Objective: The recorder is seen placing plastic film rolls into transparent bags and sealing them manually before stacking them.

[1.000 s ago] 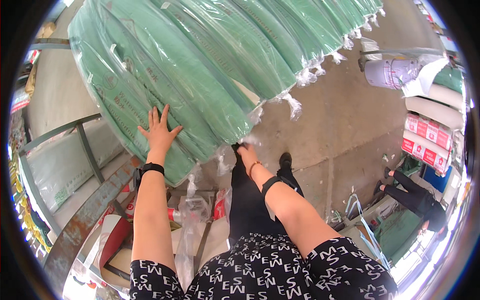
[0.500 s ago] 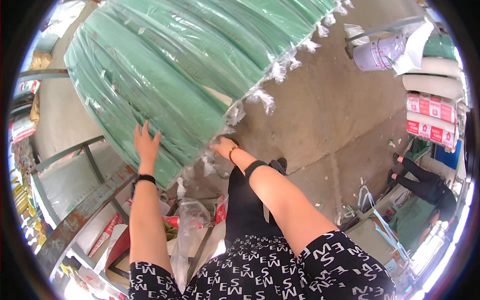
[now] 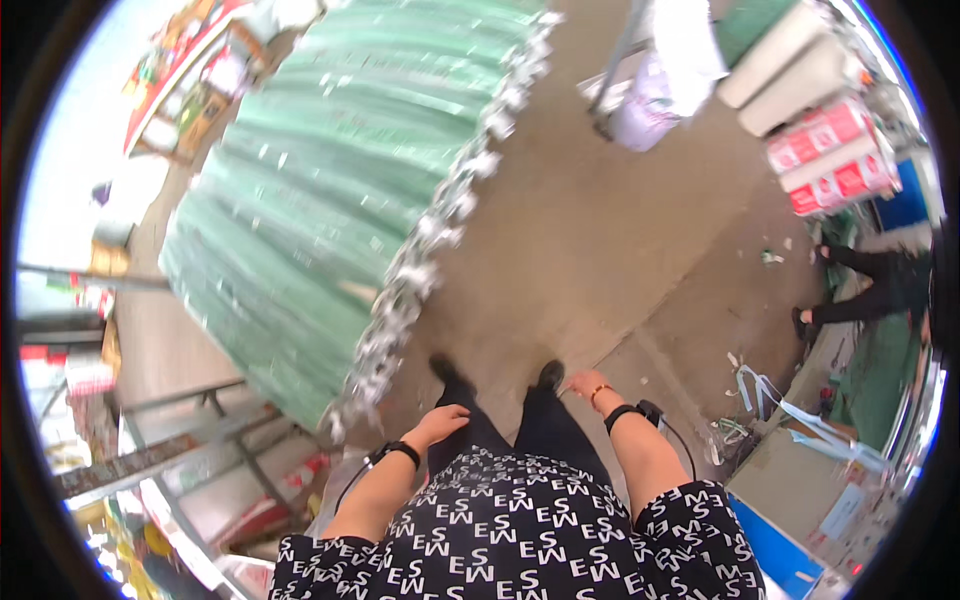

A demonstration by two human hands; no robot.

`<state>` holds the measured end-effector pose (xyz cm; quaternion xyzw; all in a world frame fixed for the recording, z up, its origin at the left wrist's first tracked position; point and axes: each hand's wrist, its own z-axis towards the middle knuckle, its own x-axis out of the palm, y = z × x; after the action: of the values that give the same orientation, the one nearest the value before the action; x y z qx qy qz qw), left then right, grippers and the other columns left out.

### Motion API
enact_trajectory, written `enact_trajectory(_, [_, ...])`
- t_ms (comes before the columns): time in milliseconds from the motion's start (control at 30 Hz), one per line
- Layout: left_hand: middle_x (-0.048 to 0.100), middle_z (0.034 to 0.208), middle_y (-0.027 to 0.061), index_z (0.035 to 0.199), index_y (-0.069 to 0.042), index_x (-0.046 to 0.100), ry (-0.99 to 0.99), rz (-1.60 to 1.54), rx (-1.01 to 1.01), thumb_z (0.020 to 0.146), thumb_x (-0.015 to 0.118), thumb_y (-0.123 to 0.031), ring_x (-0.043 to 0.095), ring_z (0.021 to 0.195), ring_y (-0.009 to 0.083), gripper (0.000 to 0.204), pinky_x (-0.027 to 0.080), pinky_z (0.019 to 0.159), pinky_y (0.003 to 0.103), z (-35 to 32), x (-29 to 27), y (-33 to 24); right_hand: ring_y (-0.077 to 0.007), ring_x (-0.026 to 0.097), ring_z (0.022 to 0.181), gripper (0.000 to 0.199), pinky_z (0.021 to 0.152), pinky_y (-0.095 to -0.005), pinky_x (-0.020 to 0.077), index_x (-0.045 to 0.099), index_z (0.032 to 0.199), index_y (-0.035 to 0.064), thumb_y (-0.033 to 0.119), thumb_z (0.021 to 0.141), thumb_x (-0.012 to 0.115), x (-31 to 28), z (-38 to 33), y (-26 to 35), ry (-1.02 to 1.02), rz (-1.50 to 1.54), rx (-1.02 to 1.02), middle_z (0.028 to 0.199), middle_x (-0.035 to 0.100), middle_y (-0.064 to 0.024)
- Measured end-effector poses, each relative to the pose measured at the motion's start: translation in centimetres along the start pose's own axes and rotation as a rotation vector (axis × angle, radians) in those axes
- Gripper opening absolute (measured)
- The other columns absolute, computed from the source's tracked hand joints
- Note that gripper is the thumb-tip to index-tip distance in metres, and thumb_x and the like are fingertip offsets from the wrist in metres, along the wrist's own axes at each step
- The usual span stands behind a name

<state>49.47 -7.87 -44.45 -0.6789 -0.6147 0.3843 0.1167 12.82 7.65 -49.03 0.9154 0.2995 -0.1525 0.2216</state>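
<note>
A big stack of long green rolls (image 3: 330, 170) in clear plastic lies at the upper left, with twisted plastic ends (image 3: 440, 215) along its right edge. My left hand (image 3: 442, 423) is off the stack, in front of my left thigh, its fingers loosely bent with nothing seen in them. In front of my right leg, my right hand (image 3: 587, 386) has its fingers drawn together. Something thin seems to show at the fingertips, too small and blurred to name. Neither hand touches the rolls.
A rusty metal rack (image 3: 170, 455) stands at the left. Towards the upper right are a pale purple wrapped roll (image 3: 642, 110) and red-and-white packages (image 3: 835, 160). Another person's dark-trousered legs (image 3: 870, 300) are at the right, near light-blue straps (image 3: 800, 420) and a blue panel (image 3: 775, 545).
Both hands have come away from the green rolls and drawn back towards my body. The stack now sits farther off to the left, and both my feet show on the floor.
</note>
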Motion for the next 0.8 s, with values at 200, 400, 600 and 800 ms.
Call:
enact_trajectory(200, [0.071,0.092,0.0085,0.097,-0.002,0.069,-0.261,-0.166,-0.097,0.083,0.06,-0.022,0.066,0.084,0.0179,0.025,0.051,0.077,0.032,10.3,-6.2,-5.6,-0.029,0.064,0.08,0.014,0.068,-0.0378,0.0514,0.067,0.083,0.0165,0.026,0.076,0.059,-1.8,-2.7,-16.7,-0.536,-0.097,-0.348,0.076,0.065,-0.0083])
enact_trajectory(400, [0.068,0.083,0.0071,0.092,0.0,0.066,-0.129,-0.44,0.101,0.084,0.06,-0.015,0.063,0.076,0.0135,0.018,0.05,0.072,0.028,17.7,-7.8,-20.0,-0.0297,0.066,0.083,0.006,0.067,-0.0404,0.0505,0.065,0.074,0.0189,0.015,0.071,0.061,1.9,-8.4,-28.1,-0.375,-0.01,0.152,0.08,0.067,-0.0077])
enact_trajectory(600, [0.069,0.083,0.0083,0.09,0.001,0.065,0.0,-0.17,0.218,0.087,0.063,-0.028,0.065,0.078,0.0145,0.029,0.05,0.073,0.028,24.9,-8.8,-33.0,-0.0259,0.067,0.091,0.017,0.075,-0.0407,0.0532,0.068,0.089,0.0186,0.026,0.073,0.064,7.7,-9.2,-29.9,0.007,0.194,0.265,0.097,0.07,-0.0066])
enact_trajectory(800, [0.069,0.074,0.0053,0.084,-0.004,0.065,-0.114,-0.057,0.431,0.088,0.061,-0.033,0.065,0.072,0.0135,0.029,0.049,0.066,0.029,43.1,-15.9,-50.0,-0.0208,0.064,0.099,0.026,0.083,-0.0357,0.0512,0.069,0.106,0.0191,0.027,0.085,0.056,11.0,-2.3,-29.3,-0.184,0.249,0.258,0.107,0.069,-0.0036])
